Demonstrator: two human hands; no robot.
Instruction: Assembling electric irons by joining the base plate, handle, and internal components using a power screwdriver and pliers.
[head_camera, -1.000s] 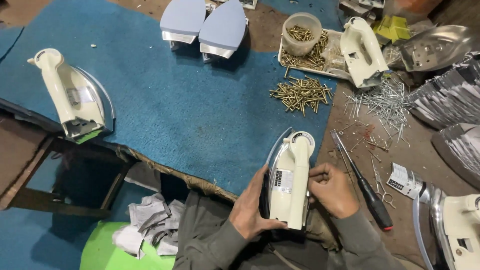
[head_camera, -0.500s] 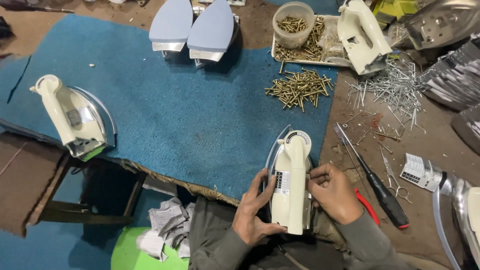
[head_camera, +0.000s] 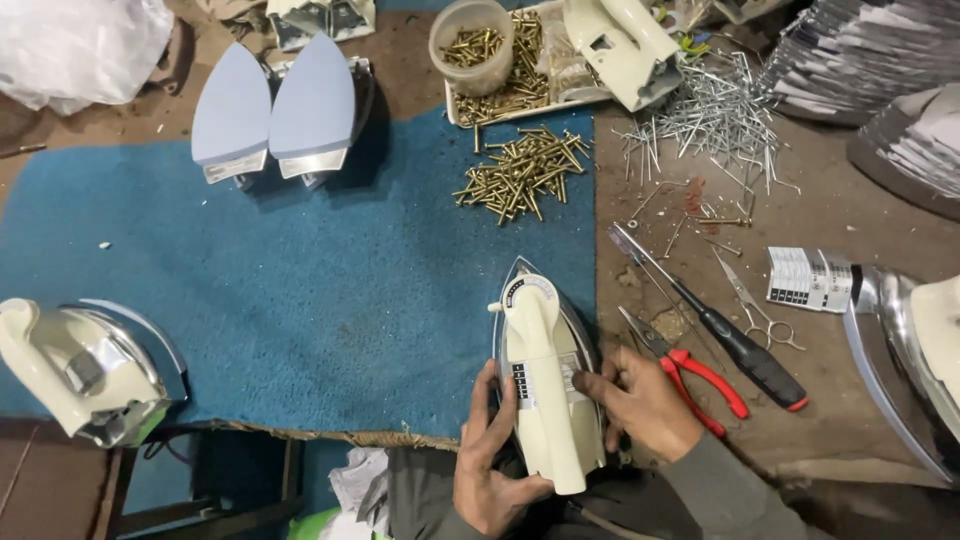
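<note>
A cream plastic clothes iron with a shiny metal soleplate (head_camera: 545, 385) stands on its sole at the near edge of a blue carpet mat (head_camera: 330, 290), its pointed nose aimed away from the person. The left hand (head_camera: 490, 460) wraps around the iron's left flank and rear, fingers curled against the body and thumb under the handle's heel. The right hand (head_camera: 640, 400) clasps the iron's right side, fingers pressed flat on the cream shell beside the handle.

Just right of the iron, on the bare brown bench, lie red-handled pliers (head_camera: 695, 375), and beyond them a black-handled screwdriver with a red tip cap (head_camera: 725, 335). Further right of the iron are small steel scissors (head_camera: 750, 300) and a white printed card box (head_camera: 808, 279). Ahead of the iron sits a loose heap of brass screws (head_camera: 520, 180), with a round clear tub of screws (head_camera: 472, 45) behind it and a scatter of silvery steel pins (head_camera: 715, 110) to the heap's right. Far left of the iron, another cream iron (head_camera: 85, 370) lies on its side at the mat's edge. Two grey-blue soleplates (head_camera: 275, 110) stand well ahead and left of the iron.
</note>
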